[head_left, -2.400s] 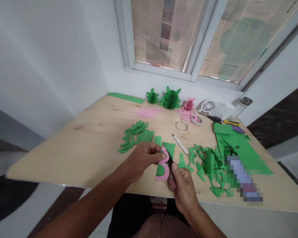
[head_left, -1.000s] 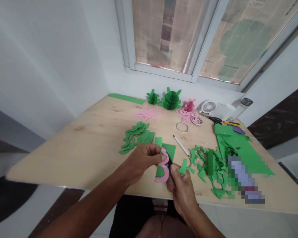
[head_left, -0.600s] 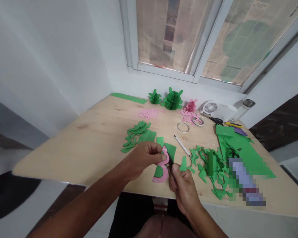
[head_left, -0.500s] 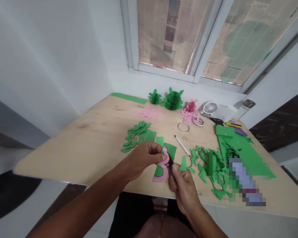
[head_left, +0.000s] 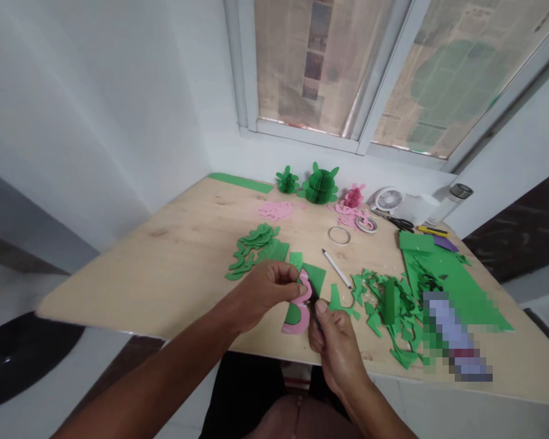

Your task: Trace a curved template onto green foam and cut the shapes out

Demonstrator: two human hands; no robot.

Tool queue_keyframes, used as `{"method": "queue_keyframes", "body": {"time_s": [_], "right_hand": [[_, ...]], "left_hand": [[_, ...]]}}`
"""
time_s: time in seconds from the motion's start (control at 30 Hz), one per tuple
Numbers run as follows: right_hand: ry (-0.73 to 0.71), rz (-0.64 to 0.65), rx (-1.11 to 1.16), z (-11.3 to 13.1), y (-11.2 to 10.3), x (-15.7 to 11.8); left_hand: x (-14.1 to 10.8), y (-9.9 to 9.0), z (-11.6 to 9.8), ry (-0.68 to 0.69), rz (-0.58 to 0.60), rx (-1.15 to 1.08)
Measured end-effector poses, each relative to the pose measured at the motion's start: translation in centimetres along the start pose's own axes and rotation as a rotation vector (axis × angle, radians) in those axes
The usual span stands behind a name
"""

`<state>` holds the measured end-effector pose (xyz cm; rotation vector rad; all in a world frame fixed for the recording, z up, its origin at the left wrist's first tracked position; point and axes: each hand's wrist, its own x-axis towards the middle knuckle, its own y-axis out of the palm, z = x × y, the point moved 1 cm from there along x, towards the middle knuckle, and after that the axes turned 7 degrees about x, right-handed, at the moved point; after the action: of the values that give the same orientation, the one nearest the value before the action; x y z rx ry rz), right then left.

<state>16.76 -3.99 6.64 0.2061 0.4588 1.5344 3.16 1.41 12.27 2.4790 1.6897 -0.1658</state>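
over the table [head_left: 174, 262], left hand [head_left: 280, 281] still tight on pink cutout [head_left: 302, 319], right hand [head_left: 337, 336] around scissors [head_left: 315, 298]

Hands: two, left hand [head_left: 275, 283] and right hand [head_left: 336, 332]. Pink cutout [head_left: 304, 320] in the left fingers: one. Dark tool [head_left: 317, 308] in the right fingers: one, mostly hidden. Standing paper figures: three, i.e. small green figure [head_left: 287, 180], large green figure [head_left: 321, 186], pink figure [head_left: 354, 196]. Round items: two, thin ring [head_left: 339, 244] and tape roll [head_left: 366, 231]. Pen [head_left: 337, 268]: one. Scissors [head_left: 401, 224] by the fan [head_left: 388, 199]: one pair. Fan: one. Bottle [head_left: 449, 204]: one. Yellow tool [head_left: 434, 231]: one. Purple piece [head_left: 445, 244]: one. Heaps: four, green cutouts [head_left: 261, 236], green scraps [head_left: 390, 302], left pink heap [head_left: 275, 210], right pink heap [head_left: 346, 209]. Heap contents overlap, can't count from here. Desk [head_left: 165, 274]: one.
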Motion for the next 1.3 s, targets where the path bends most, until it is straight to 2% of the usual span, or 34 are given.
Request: {"method": "queue_keyframes", "body": {"time_s": [0.47,0.83,1.3], "right_hand": [[-0.047,-0.006,0.096,-0.21,-0.32,-0.48],[-0.046,-0.031,0.056,0.27,-0.60,-0.61],[-0.029,0.001,0.068,0.46,-0.69,-0.48]], "left_hand": [[-0.16,0.22,0.05,-0.005,0.030,0.008],[-0.08,0.34,-0.13,0.006,0.066,0.007],[0.09,0.02,-0.18,-0.013,0.119,-0.009]]}}
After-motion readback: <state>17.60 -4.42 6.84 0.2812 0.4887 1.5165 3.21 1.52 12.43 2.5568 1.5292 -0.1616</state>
